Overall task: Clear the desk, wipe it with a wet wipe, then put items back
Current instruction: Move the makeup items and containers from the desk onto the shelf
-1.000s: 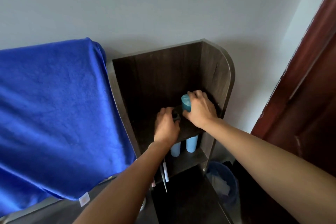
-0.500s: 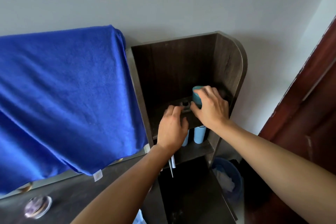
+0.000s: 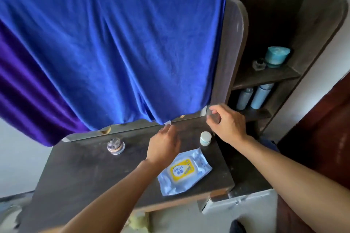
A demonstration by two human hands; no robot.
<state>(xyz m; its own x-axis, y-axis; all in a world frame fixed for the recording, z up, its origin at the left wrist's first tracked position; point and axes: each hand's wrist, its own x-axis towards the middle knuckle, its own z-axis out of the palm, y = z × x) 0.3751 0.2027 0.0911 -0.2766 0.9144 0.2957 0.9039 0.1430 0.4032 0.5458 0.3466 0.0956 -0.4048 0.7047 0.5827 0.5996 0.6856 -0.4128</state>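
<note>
The dark wooden desk [image 3: 79, 172] carries a wet wipe pack [image 3: 184, 171] with a yellow label, a small white jar [image 3: 205, 138] and a clear glass jar [image 3: 116, 145]. My left hand [image 3: 163, 146] hovers over the desk just behind the wipe pack, fingers apart, holding nothing. My right hand [image 3: 225, 123] hangs above the white jar at the desk's right rear, fingers loosely curled, nothing visible in them. On the side shelf [image 3: 265, 76] stand a teal roll [image 3: 276, 56] and a small dark-capped bottle [image 3: 258, 64].
A blue towel [image 3: 113, 47] drapes over the mirror behind the desk. Two light blue bottles [image 3: 253, 96] stand on the lower shelf. A dark red door [image 3: 325, 128] is at the right. A white box [image 3: 246, 202] sits below the desk's right front corner.
Both hands let go of the teal roll and the small bottle on the shelf and came down over the desk. The view swung left and down, showing the desk top.
</note>
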